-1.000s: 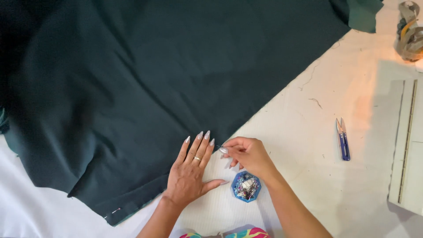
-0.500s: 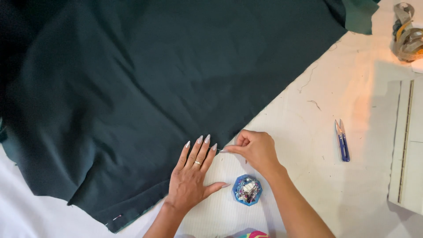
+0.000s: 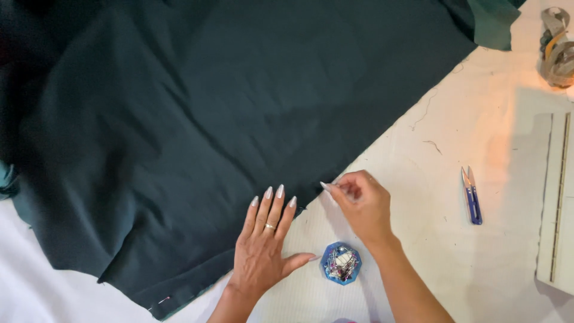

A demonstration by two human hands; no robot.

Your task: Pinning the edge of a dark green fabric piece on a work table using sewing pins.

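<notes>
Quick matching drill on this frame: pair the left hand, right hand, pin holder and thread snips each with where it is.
1 left hand
2 right hand
3 pin holder
4 thread snips

a lying alone on the white table, right of both hands
b pinching at the dark green fabric's edge
c flat on the fabric near its edge
d on the table between the two wrists

Pairs: 1-c, 2-b, 3-d, 4-a

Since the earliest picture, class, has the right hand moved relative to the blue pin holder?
Yes. The right hand has shifted slightly up the table, away from the blue pin holder, towards the dark green fabric edge.
</notes>
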